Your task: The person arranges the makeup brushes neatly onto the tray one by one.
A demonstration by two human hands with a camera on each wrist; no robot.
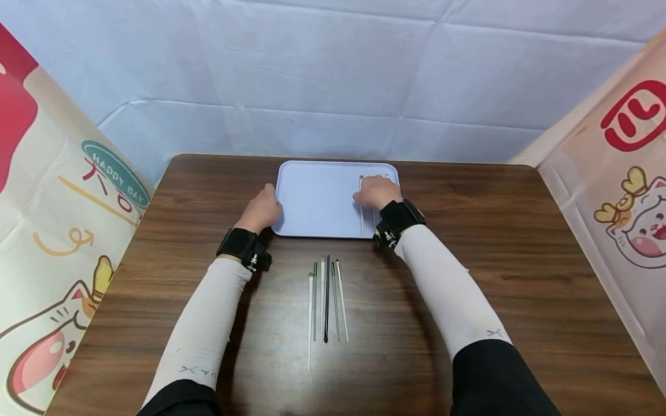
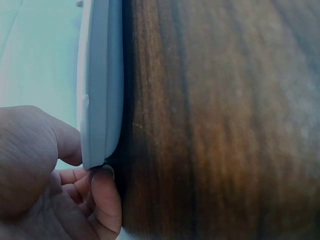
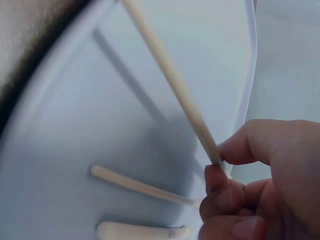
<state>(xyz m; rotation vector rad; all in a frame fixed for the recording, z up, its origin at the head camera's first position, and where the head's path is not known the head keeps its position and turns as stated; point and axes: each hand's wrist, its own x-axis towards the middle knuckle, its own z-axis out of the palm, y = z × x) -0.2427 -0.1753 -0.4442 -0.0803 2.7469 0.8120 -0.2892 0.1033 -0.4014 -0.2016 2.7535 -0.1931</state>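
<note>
Bright, soft light is filling the head view, leaving a pale sheen on the counter (image 1: 374, 364) while the sleeves (image 1: 437, 277) are casting dark shadows beside them. The left wrist view is looking dimmer and bluish, the counter blurring. In the right wrist view, a stick (image 3: 170, 75) is shadowing the tray (image 3: 55, 160), whose upper-left edge is blurring.

A slim pale brush (image 3: 174, 82) slants over a pale tray (image 1: 317, 202).
</note>
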